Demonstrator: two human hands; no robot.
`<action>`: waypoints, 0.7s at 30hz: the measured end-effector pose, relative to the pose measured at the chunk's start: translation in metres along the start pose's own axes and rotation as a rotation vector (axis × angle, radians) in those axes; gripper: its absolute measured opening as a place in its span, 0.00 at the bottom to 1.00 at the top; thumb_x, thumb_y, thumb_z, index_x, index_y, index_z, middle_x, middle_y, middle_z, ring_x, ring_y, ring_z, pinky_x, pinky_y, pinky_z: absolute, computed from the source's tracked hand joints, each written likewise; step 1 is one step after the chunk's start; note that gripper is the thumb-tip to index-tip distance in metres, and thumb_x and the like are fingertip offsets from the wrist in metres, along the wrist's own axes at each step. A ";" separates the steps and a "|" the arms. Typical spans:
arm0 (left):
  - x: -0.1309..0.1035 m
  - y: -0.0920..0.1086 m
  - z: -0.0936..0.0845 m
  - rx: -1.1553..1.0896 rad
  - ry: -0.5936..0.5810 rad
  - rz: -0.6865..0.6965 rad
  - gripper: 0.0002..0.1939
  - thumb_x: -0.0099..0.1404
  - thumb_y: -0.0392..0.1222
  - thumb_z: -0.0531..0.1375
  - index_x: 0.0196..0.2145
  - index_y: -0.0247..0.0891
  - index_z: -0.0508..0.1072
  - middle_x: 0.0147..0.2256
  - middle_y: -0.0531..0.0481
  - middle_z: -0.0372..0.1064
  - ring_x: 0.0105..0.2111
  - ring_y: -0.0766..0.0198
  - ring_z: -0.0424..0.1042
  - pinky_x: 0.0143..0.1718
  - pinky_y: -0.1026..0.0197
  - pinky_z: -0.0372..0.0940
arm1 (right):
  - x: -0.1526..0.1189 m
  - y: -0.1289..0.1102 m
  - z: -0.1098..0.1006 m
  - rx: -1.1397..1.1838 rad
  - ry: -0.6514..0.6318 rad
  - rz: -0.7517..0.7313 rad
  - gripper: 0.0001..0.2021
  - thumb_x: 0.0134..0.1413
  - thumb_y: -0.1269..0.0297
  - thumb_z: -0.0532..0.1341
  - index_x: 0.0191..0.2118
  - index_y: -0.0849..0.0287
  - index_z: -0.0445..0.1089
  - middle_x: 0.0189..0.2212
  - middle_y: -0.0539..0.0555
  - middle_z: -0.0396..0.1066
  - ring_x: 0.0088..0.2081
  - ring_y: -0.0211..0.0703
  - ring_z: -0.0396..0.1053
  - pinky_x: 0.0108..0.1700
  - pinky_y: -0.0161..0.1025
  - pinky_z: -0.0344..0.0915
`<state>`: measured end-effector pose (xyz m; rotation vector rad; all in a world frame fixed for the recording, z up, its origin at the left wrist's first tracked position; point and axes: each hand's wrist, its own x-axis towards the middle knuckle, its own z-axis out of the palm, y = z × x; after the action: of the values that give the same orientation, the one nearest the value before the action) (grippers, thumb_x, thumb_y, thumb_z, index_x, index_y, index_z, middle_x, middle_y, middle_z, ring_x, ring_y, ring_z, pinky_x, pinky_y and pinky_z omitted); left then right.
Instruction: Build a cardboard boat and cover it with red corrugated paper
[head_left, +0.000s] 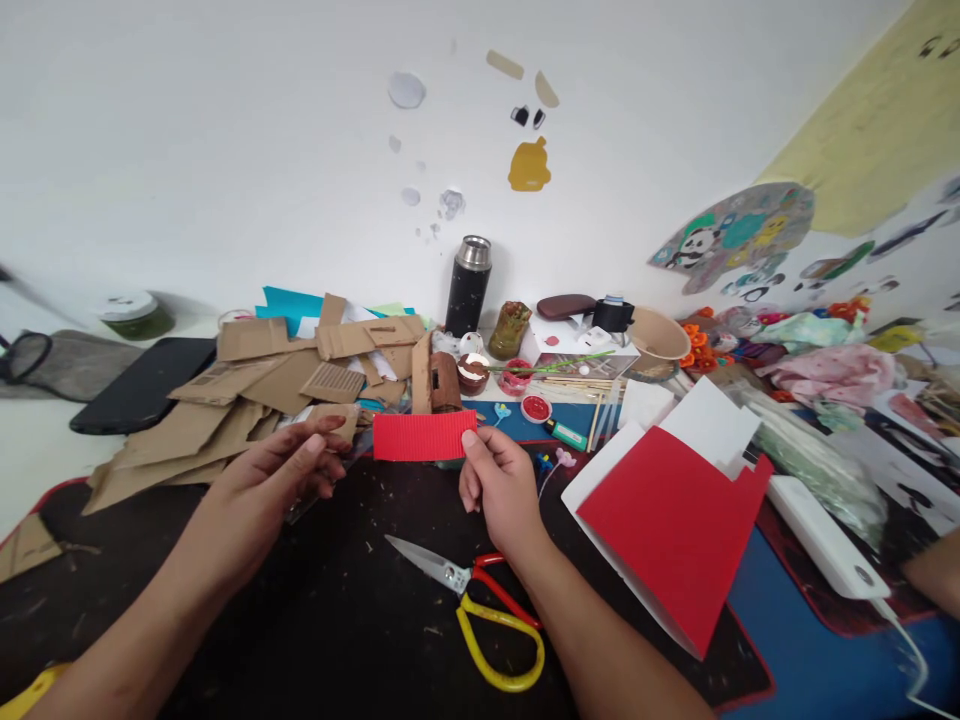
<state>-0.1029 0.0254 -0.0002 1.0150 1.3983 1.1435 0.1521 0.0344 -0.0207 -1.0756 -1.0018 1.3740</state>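
Note:
My right hand (pixel 499 480) pinches the right end of a red ribbed paper strip (pixel 420 436) between thumb and fingers, holding it level above the dark mat. Left of the strip and apart from it is my left hand (pixel 289 465), its fingers loosely bent and spread, with no object visible in its grasp. Scissors (pixel 454 577) with one red and one yellow handle lie on the mat below, blades pointing up and left. To the right, a large red paper sheet (pixel 667 530) with a cut corner rests on white sheets.
Cardboard scraps (pixel 217 400) are heaped at the left beside a black phone (pixel 142 385). A black thermos (pixel 468 290) stands by the wall near small jars. A white corded device (pixel 829 540) lies at the right, with part of another person's arm (pixel 934 575) at the edge.

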 end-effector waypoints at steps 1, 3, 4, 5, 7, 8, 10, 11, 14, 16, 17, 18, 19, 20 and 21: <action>-0.001 -0.001 0.001 0.018 -0.020 -0.006 0.36 0.60 0.71 0.74 0.53 0.40 0.83 0.44 0.43 0.83 0.37 0.57 0.76 0.38 0.56 0.72 | 0.000 0.000 0.000 0.013 -0.002 0.004 0.27 0.61 0.34 0.71 0.30 0.53 0.66 0.13 0.39 0.57 0.13 0.34 0.57 0.18 0.32 0.52; -0.002 -0.002 0.002 0.059 -0.061 -0.014 0.36 0.61 0.72 0.73 0.52 0.39 0.83 0.46 0.41 0.83 0.37 0.56 0.76 0.39 0.55 0.72 | -0.001 0.000 0.001 0.032 -0.008 0.006 0.28 0.60 0.34 0.71 0.30 0.53 0.66 0.13 0.38 0.56 0.13 0.33 0.57 0.18 0.32 0.51; -0.003 -0.002 0.003 0.073 -0.084 -0.014 0.36 0.61 0.73 0.72 0.51 0.39 0.83 0.45 0.41 0.83 0.37 0.55 0.77 0.39 0.54 0.72 | -0.002 0.000 0.002 0.036 -0.012 0.005 0.28 0.60 0.35 0.72 0.30 0.53 0.65 0.13 0.38 0.56 0.13 0.33 0.57 0.18 0.32 0.52; -0.003 -0.003 0.004 0.081 -0.108 -0.011 0.35 0.61 0.73 0.71 0.50 0.38 0.84 0.43 0.41 0.83 0.36 0.55 0.77 0.38 0.54 0.72 | -0.003 0.000 0.002 0.037 -0.017 0.002 0.28 0.60 0.35 0.72 0.29 0.53 0.64 0.13 0.38 0.56 0.13 0.33 0.57 0.18 0.32 0.52; -0.005 -0.003 0.005 0.090 -0.155 0.001 0.33 0.63 0.73 0.70 0.46 0.39 0.83 0.37 0.44 0.82 0.33 0.56 0.76 0.35 0.55 0.71 | -0.004 0.000 0.004 0.032 -0.028 -0.001 0.29 0.61 0.35 0.72 0.28 0.53 0.63 0.13 0.38 0.55 0.13 0.33 0.57 0.18 0.32 0.51; -0.005 -0.003 0.005 0.096 -0.173 0.011 0.32 0.63 0.72 0.69 0.46 0.39 0.82 0.34 0.46 0.80 0.31 0.57 0.75 0.34 0.55 0.70 | -0.005 0.000 0.004 0.028 -0.035 -0.002 0.29 0.61 0.36 0.72 0.28 0.53 0.62 0.13 0.38 0.55 0.13 0.33 0.57 0.18 0.32 0.51; -0.007 -0.002 0.005 0.121 -0.193 0.033 0.29 0.65 0.71 0.69 0.44 0.40 0.81 0.30 0.50 0.78 0.29 0.58 0.73 0.32 0.57 0.68 | -0.006 0.000 0.005 0.021 -0.046 -0.006 0.29 0.62 0.36 0.71 0.27 0.53 0.61 0.13 0.38 0.55 0.13 0.33 0.58 0.18 0.32 0.51; -0.007 -0.001 0.005 0.139 -0.197 0.043 0.28 0.66 0.70 0.69 0.43 0.41 0.80 0.29 0.51 0.76 0.28 0.59 0.72 0.31 0.58 0.67 | -0.006 0.000 0.005 0.016 -0.051 -0.008 0.29 0.62 0.36 0.71 0.27 0.53 0.61 0.13 0.38 0.55 0.13 0.33 0.58 0.18 0.32 0.51; -0.009 0.004 0.007 0.194 -0.197 0.067 0.27 0.65 0.71 0.68 0.35 0.42 0.78 0.27 0.53 0.73 0.27 0.61 0.70 0.31 0.59 0.64 | -0.007 -0.001 0.006 -0.013 -0.068 -0.003 0.28 0.62 0.36 0.71 0.27 0.53 0.62 0.13 0.38 0.55 0.12 0.33 0.58 0.18 0.32 0.50; -0.010 0.007 0.009 0.222 -0.183 0.068 0.28 0.64 0.72 0.67 0.33 0.42 0.77 0.26 0.54 0.71 0.27 0.61 0.68 0.30 0.60 0.63 | -0.008 -0.001 0.006 -0.040 -0.087 0.005 0.28 0.62 0.36 0.70 0.27 0.53 0.62 0.13 0.38 0.55 0.12 0.33 0.57 0.18 0.32 0.50; -0.010 0.009 0.010 0.232 -0.174 0.063 0.28 0.63 0.72 0.68 0.34 0.42 0.78 0.26 0.54 0.70 0.27 0.62 0.67 0.30 0.60 0.62 | -0.008 -0.001 0.007 -0.051 -0.097 0.007 0.28 0.62 0.36 0.70 0.27 0.53 0.62 0.12 0.38 0.55 0.12 0.33 0.57 0.18 0.32 0.50; -0.010 0.010 0.010 0.239 -0.165 0.057 0.28 0.62 0.72 0.68 0.33 0.42 0.78 0.26 0.55 0.69 0.26 0.62 0.66 0.30 0.60 0.61 | -0.008 -0.002 0.007 -0.059 -0.108 0.007 0.28 0.63 0.36 0.70 0.28 0.52 0.63 0.12 0.38 0.54 0.12 0.33 0.57 0.18 0.32 0.50; -0.011 0.010 0.011 0.245 -0.158 0.052 0.28 0.61 0.72 0.69 0.33 0.42 0.78 0.25 0.55 0.68 0.26 0.62 0.65 0.29 0.61 0.60 | -0.008 -0.002 0.007 -0.065 -0.116 0.005 0.28 0.63 0.36 0.70 0.28 0.52 0.63 0.12 0.38 0.54 0.12 0.33 0.57 0.18 0.32 0.50; -0.011 0.011 0.011 0.249 -0.154 0.048 0.27 0.60 0.71 0.70 0.31 0.42 0.78 0.25 0.55 0.68 0.26 0.62 0.64 0.29 0.61 0.60 | -0.008 -0.002 0.008 -0.070 -0.121 0.004 0.27 0.63 0.36 0.70 0.28 0.52 0.63 0.12 0.38 0.54 0.12 0.33 0.57 0.19 0.32 0.50; -0.011 0.010 0.011 0.254 -0.155 0.041 0.27 0.58 0.71 0.71 0.30 0.42 0.78 0.26 0.54 0.69 0.27 0.62 0.65 0.30 0.61 0.61 | -0.008 -0.002 0.008 -0.074 -0.125 0.003 0.27 0.63 0.36 0.69 0.28 0.52 0.63 0.11 0.38 0.54 0.12 0.34 0.57 0.19 0.32 0.50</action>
<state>-0.0903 0.0179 0.0119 1.2890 1.4266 0.9102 0.1453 0.0261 -0.0161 -1.0566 -1.1501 1.4300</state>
